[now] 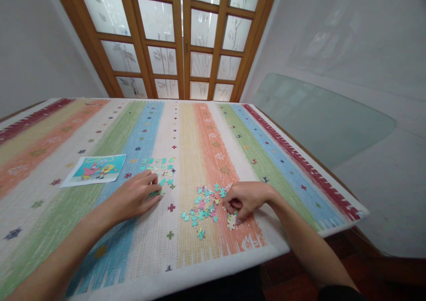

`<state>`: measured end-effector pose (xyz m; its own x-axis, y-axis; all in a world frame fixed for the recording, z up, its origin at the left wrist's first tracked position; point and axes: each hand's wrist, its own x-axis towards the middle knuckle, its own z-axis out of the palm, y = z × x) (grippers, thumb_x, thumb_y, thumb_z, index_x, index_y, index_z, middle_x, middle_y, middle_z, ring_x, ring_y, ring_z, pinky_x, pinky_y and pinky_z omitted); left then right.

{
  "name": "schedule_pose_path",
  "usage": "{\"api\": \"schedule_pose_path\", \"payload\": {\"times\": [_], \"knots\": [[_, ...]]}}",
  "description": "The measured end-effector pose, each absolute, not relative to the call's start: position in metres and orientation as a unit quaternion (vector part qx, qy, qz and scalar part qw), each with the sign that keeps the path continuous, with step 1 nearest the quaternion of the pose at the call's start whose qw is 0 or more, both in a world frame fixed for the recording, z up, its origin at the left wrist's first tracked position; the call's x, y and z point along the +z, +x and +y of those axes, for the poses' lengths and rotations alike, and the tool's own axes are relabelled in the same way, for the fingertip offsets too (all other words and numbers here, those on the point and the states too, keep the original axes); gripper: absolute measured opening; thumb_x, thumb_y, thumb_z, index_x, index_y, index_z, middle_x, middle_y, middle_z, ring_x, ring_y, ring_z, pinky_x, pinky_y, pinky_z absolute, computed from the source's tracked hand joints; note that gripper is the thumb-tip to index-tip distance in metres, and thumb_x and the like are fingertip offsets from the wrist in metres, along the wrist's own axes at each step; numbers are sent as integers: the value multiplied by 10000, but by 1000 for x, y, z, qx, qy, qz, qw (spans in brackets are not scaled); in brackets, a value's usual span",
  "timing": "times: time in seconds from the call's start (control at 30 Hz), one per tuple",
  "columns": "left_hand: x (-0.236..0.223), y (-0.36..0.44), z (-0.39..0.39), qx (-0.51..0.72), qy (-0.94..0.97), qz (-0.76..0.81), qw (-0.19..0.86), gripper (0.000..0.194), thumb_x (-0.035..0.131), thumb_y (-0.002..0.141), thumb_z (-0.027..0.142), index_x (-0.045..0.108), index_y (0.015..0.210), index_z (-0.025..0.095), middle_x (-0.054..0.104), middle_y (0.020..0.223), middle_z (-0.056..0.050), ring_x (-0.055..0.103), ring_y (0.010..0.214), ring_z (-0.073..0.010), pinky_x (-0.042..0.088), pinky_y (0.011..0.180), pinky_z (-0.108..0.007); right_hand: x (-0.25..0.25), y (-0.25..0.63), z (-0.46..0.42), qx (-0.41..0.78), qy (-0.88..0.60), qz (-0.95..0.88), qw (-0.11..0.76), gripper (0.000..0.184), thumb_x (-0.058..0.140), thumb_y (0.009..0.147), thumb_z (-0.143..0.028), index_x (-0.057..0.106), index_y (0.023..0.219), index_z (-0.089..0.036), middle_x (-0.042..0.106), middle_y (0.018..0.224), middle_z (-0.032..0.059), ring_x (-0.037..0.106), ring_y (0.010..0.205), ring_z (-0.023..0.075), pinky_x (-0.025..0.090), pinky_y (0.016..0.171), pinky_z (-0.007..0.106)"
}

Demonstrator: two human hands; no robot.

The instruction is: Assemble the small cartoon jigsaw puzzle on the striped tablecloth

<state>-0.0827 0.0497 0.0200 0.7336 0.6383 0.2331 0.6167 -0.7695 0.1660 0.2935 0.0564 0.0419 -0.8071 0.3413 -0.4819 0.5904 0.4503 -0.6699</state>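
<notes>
Pale jigsaw piece [232, 222] touched by right hand [249, 195], at its seven o'clock | left hand [141, 193] apart, fingers bent; I can't tell either grip | likely light, stiff; pinch edges

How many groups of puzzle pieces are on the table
2. The smaller group lies by the left hand, partly beyond its fingers; the larger, jumbled group lies beside the right hand. Each hand may hide some pieces.
</notes>
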Motion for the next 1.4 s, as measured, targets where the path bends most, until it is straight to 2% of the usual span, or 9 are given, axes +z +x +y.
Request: {"api": "schedule_pose_path", "payload": {"times": [0.37,0.5,0.67,0.87,1.03,1.17,1.3,1.4], "knots": [[29,-80,48,125,933,334,52,197,544,950,273,710,879,194,601,865,-67,556,806,-224,445,734,-355,49,307,59,-415,314,842,139,231,803,688,-77,605,763,-169,487,606,-101,441,542,67,306,552,212],[30,-79,47,120,934,332,48,235,517,967,279,708,864,187,599,865,-74,561,804,-229,446,734,-365,54,314,60,-402,321,848,125,201,785,730,-137,588,755,-173,491,619,-91,437,547,71,297,552,211],[29,-80,48,123,935,330,45,230,515,966,277,710,881,188,599,868,-75,563,804,-233,446,732,-369,55,313,59,-411,314,848,113,259,831,744,-261,589,792,-181,497,621,-87,447,559,79,299,563,221],[29,-80,48,132,935,325,52,215,523,964,273,710,897,191,601,867,-70,569,799,-229,452,727,-363,51,305,58,-408,288,856,132,244,809,740,-149,567,739,-182,457,599,-97,422,550,76,290,571,229],[29,-80,47,140,934,324,60,211,519,967,268,703,891,200,603,873,-68,562,790,-218,462,731,-358,54,309,58,-417,299,849,128,192,763,777,-144,576,752,-179,536,645,-74,465,571,83,321,585,231],[29,-78,46,136,936,321,51,225,498,967,263,697,888,193,609,865,-75,562,805,-231,470,737,-372,57,310,58,-400,294,863,95,227,752,791,-159,541,709,-181,482,614,-85,432,549,76,295,566,225],[30,-73,44,133,941,308,46,243,485,977,263,696,885,186,610,839,-79,563,803,-243,475,754,-397,55,308,58,-368,302,877,57,250,724,773,-81,517,669,-178,467,607,-82,420,562,77,289,580,235],[30,-69,41,138,940,307,55,232,491,979,248,695,884,193,604,822,-68,562,787,-232,469,748,-382,54,308,58,-385,290,872,87,217,721,753,-61,550,685,-176,497,622,-77,449,576,81,305,590,238]]}}
